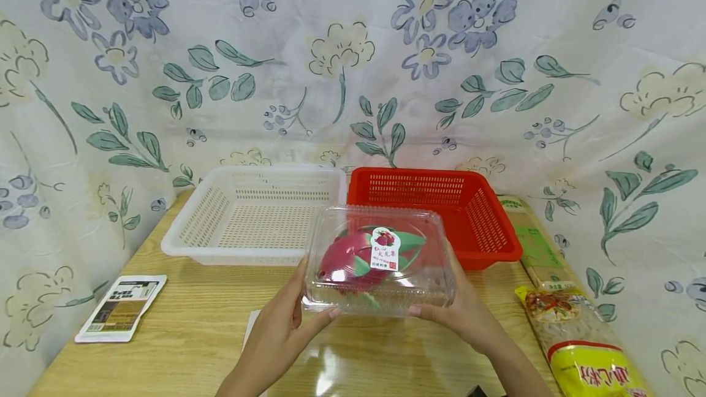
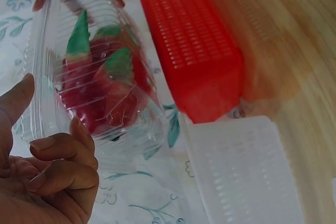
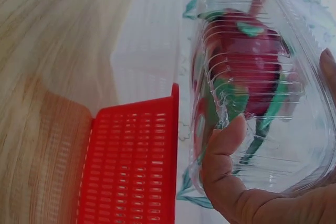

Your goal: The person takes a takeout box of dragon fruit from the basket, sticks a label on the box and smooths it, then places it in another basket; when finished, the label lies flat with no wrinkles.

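A clear plastic clamshell box (image 1: 425, 262) is held up above the table's middle, just in front of the baskets. Inside shows a red dragon fruit (image 1: 344, 259) with green leaf tips, and a white label (image 1: 385, 250) sits on the lid. My left hand (image 1: 281, 323) grips the box's left end, thumb along the near edge. The right hand (image 1: 460, 305) grips the opposite end in the same manner. In the left wrist view curled fingers (image 2: 65, 153) lie against the box's end. Ridged plastic partly blurs the fruit (image 3: 247, 61) in the right wrist view.
A white basket (image 1: 250, 259) and a red basket (image 1: 504, 250) stand side by side at the back. On the left lies a white pouch (image 1: 122, 308). Along the right edge are a yellow-labelled noodle bag (image 1: 592, 348) and a green-brown packet (image 1: 532, 244). A floral curtain (image 1: 342, 109) hangs behind.
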A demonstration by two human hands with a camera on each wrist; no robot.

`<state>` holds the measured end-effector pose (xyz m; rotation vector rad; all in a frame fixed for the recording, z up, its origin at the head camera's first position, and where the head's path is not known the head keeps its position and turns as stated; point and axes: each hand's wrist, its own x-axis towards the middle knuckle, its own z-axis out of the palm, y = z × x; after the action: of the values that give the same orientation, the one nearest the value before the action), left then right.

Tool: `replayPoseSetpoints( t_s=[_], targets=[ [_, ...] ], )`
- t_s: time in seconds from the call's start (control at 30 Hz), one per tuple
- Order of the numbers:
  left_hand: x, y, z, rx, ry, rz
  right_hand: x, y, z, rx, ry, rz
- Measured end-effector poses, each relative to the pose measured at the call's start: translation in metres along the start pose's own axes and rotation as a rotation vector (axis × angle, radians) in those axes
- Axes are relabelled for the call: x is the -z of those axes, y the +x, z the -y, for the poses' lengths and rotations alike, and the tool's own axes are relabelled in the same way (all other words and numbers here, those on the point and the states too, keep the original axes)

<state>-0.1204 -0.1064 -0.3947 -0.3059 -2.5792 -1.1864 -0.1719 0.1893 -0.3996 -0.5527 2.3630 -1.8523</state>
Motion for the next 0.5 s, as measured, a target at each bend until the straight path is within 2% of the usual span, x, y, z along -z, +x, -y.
replayPoseSetpoints(
  t_s=[0.23,0.5],
  targets=[
    [-0.003,0.009,0.0,0.002,0.014,0.01,0.006,0.004,0.0,0.012,0.042,0.01],
    [-0.006,0.016,0.002,-0.013,0.024,0.013,0.01,0.009,0.001,-0.015,0.05,0.005]
  ],
)
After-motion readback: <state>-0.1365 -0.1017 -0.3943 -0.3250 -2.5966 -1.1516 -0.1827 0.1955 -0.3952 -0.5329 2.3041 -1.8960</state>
